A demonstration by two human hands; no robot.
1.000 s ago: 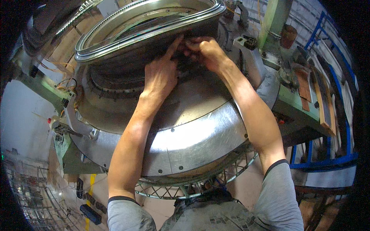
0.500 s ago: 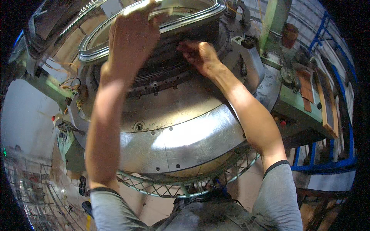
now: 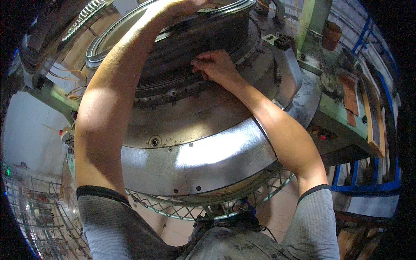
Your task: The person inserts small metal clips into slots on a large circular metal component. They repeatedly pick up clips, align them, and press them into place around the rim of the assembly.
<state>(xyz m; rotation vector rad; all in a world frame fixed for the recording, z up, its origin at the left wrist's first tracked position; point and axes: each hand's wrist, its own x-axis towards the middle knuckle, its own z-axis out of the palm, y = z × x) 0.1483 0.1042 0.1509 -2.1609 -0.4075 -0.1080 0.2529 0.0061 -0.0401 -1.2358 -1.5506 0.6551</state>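
In front of me stands a large round machine with a polished metal skirt (image 3: 225, 154) and a dark cylinder (image 3: 173, 56) at its middle. A shiny metal ring (image 3: 93, 54) with a toothed inner edge sits on top of the cylinder. My left hand (image 3: 186, 6) reaches over this ring at the upper edge of the view; its fingers are partly cut off, so their grip is unclear. Close to the cylinder's near side is my right hand (image 3: 214, 67), its fingers curled and pinched together. Whatever lies between those fingertips is too small or dark to make out.
Beside the machine on the right, a pale green table (image 3: 342, 119) carries brown pieces and a wood-edged board (image 3: 373, 123). A green post (image 3: 312, 24) rises behind it. Blue metal racks (image 3: 368, 186) stand farther right. A lattice guard (image 3: 169, 209) curves below the skirt.
My left hand has moved up and farther over the ring, its forearm now more stretched out. My right hand has shifted slightly left and down along the cylinder, its fingers more curled.
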